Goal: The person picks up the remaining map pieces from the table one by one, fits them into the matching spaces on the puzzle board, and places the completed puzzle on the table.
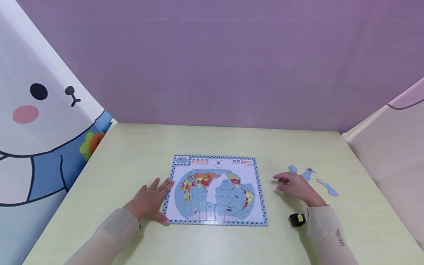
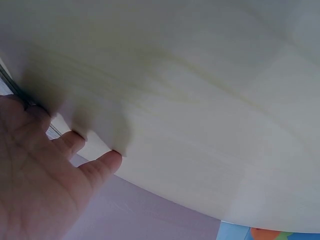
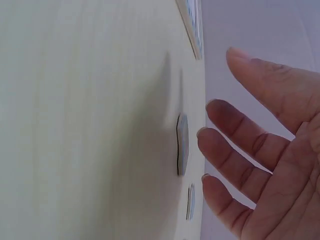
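Observation:
A world map jigsaw puzzle [image 1: 216,217] with a blue dotted border lies flat on the table, many pieces set in it and a white gap in the map's middle. My left hand [image 1: 149,200] rests at its left edge, fingers spread and touching the border. My right hand [image 1: 293,186] hovers to the right of the puzzle. Its fingers are apart and loosely bent in the right wrist view, holding nothing. Close by it lie several loose puzzle pieces: a small blue piece [image 1: 292,169], a blue piece with a red mark [image 1: 308,174] and a long blue piece [image 1: 328,187].
The pale wooden table [image 1: 218,244] stretches to a purple cloth [image 1: 232,66] at the back. On the left hangs a cartoon-printed cloth [image 1: 39,147]; a pale sheet [image 1: 391,158] stands on the right. A small black box [image 1: 297,219] sits at my right wrist.

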A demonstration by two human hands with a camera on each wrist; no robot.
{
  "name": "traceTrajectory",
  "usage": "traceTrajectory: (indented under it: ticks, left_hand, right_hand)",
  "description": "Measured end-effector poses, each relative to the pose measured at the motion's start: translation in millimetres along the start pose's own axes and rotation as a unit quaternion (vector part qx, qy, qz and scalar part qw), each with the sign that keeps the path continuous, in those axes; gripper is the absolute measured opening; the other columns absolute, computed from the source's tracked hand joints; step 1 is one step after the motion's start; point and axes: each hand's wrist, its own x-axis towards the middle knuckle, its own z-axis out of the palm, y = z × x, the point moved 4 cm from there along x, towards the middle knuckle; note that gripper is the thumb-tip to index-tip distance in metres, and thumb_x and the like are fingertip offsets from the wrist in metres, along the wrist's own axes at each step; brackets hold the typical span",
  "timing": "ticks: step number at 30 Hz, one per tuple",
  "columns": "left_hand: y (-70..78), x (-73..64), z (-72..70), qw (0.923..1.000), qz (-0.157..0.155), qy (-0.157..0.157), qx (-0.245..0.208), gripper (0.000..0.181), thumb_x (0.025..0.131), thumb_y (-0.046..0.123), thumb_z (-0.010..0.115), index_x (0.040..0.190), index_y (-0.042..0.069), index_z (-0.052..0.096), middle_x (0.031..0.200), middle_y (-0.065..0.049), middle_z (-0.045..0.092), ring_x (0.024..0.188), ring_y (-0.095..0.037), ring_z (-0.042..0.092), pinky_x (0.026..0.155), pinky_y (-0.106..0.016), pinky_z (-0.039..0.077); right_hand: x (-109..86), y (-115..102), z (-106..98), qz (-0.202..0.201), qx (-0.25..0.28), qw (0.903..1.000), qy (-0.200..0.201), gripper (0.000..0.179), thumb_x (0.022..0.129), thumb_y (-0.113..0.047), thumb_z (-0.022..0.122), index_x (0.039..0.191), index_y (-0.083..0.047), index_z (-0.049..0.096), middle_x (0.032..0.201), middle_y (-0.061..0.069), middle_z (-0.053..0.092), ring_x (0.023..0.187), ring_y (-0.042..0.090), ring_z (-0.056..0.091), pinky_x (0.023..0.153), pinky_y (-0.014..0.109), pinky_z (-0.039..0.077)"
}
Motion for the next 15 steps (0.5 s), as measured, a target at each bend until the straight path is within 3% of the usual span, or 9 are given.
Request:
traceTrajectory:
  ticks: [15]
  left_hand:
    - [1.1,-0.4,-0.9,1.0000,-0.003,0.000,0.003,0.122,0.056,0.056,0.085,0.151,0.007,0.026,0.157,-0.011,0.022,0.141,-0.045,0.013,0.104,-0.070,0.020]
  right_hand:
    - [-0.1,15.2,-9.3,-0.012,-0.019,0.9997,0.008,0.039,0.081,-0.004,0.071,0.117,0.007,0.062,0.118,0.030,0.056,0.106,0.046,0.053,0.089,0.058,0.045]
